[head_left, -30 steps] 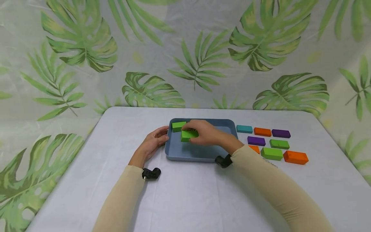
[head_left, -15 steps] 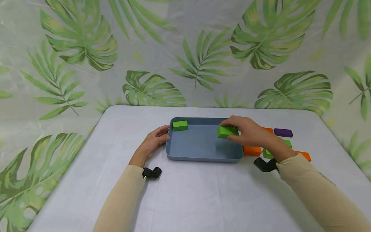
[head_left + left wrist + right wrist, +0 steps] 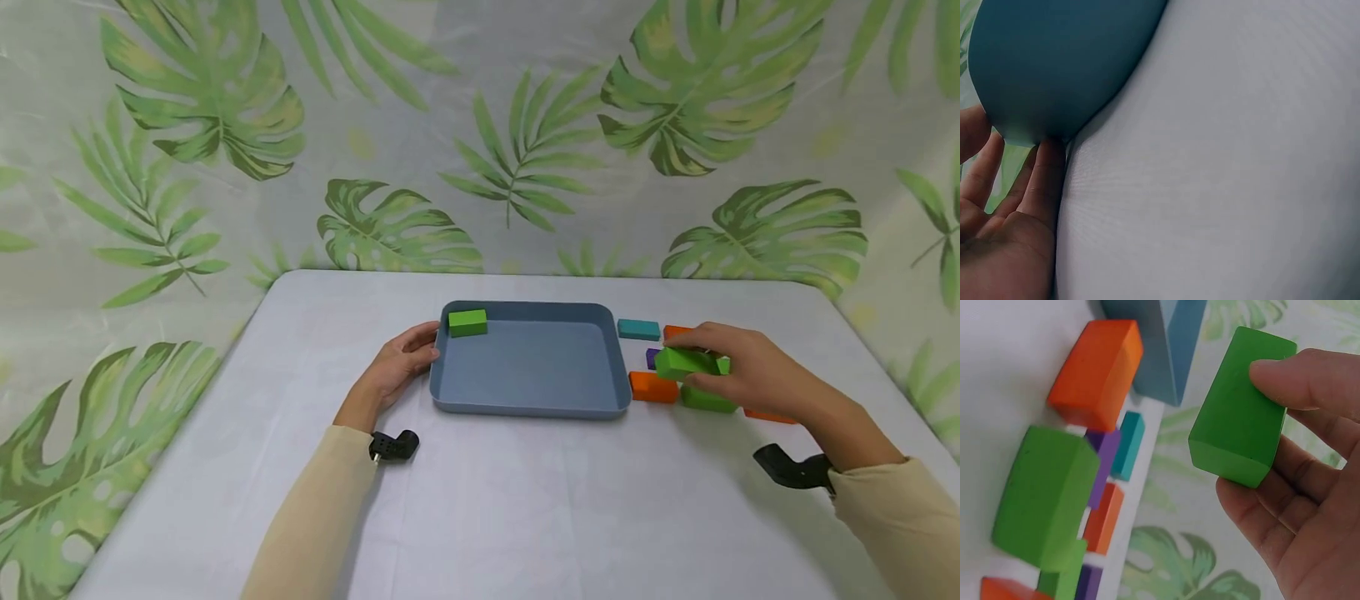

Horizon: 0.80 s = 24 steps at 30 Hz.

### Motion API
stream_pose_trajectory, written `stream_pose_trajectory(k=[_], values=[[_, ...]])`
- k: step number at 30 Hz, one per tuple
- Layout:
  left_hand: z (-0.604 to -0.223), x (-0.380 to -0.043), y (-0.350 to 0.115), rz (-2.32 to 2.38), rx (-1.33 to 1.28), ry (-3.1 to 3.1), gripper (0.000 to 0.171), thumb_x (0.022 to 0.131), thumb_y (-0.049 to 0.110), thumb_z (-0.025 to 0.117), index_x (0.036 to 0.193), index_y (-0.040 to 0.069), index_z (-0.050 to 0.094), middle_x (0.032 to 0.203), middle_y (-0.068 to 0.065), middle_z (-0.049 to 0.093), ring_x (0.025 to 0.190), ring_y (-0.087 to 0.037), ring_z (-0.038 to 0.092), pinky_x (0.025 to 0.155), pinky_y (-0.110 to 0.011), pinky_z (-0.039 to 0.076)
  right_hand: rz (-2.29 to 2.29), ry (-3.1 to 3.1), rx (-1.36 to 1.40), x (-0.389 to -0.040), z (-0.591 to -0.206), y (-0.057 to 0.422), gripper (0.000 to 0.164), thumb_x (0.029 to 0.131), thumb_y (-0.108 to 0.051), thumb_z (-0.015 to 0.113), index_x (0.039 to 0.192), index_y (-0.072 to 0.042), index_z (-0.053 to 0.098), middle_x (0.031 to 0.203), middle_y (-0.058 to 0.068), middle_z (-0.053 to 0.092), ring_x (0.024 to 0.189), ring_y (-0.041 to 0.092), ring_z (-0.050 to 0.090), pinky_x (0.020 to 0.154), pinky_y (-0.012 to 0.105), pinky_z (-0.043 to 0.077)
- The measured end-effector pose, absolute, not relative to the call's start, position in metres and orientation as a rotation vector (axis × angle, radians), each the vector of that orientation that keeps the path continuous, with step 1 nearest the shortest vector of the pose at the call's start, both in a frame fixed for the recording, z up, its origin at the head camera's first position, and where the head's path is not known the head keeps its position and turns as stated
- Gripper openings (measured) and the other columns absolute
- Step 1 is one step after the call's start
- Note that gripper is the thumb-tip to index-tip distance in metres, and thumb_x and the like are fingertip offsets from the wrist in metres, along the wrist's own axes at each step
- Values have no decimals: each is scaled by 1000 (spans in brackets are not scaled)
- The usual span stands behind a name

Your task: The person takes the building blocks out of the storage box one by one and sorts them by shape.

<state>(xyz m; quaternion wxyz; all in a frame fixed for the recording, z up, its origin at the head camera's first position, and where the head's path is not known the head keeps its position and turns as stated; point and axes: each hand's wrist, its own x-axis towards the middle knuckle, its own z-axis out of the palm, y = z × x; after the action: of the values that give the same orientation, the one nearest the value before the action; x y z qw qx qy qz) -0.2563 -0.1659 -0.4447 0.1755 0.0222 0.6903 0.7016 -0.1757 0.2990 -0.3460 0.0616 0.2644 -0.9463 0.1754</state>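
Note:
My right hand (image 3: 757,371) pinches a green block (image 3: 1241,406) between thumb and fingers, raised over the loose blocks right of the tray. In the right wrist view the thumb lies across one face of it and the fingers are behind. At the left end of the blue-grey tray (image 3: 525,367), my left hand (image 3: 397,367) rests with relaxed fingers and thumb touching the outside of its wall. Another green block (image 3: 467,322) sits inside the tray's far left corner. The left wrist view has the fingertips (image 3: 1052,150) right at the tray's edge.
Right of the tray lie a teal block (image 3: 639,329), an orange block (image 3: 652,387), a green block (image 3: 708,400) and several others, some partly behind the right hand. A purple block (image 3: 1105,465) shows among them. A leaf-patterned cloth (image 3: 510,150) hangs behind the white table.
My right hand has lifted the green block out of the tray and carried it right, over the loose blocks. The left hand has stayed at the tray's left end.

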Motion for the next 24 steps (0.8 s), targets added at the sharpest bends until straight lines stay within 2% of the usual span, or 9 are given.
stream_pose_trajectory(k=[10, 17, 21, 24], values=[[-442, -256, -163, 2018, 15, 1964, 57, 97, 1, 56, 151, 10, 42, 156, -14, 40, 143, -29, 41, 118, -43, 36, 504, -2911, 725, -165, -356, 313, 48, 77, -7, 83, 122, -15, 68, 108, -1, 70, 90, 15, 61, 75, 24, 57], [-441, -255, -167, 2006, 10, 1978, 56, 96, 1, 57, 150, 10, 43, 155, -14, 42, 141, -28, 43, 117, -42, 37, 532, -2990, 683, -159, -359, 313, 46, 78, -7, 81, 122, -12, 68, 117, 9, 70, 101, 26, 64, 78, 25, 57], [-443, -256, -168, 2006, 27, 1965, 56, 97, 3, 57, 150, 11, 42, 157, -13, 40, 143, -29, 41, 119, -44, 34, 532, -2978, 689, -155, -363, 313, 46, 77, -4, 81, 121, -12, 69, 116, 9, 71, 102, 27, 64, 76, 21, 56], [-442, -255, -169, 2003, 40, 1958, 57, 97, 3, 56, 151, 10, 40, 158, -14, 38, 144, -30, 40, 119, -44, 34, 510, -2984, 701, -151, -368, 313, 46, 77, -5, 81, 121, -12, 70, 115, 8, 71, 102, 26, 63, 77, 25, 58]])
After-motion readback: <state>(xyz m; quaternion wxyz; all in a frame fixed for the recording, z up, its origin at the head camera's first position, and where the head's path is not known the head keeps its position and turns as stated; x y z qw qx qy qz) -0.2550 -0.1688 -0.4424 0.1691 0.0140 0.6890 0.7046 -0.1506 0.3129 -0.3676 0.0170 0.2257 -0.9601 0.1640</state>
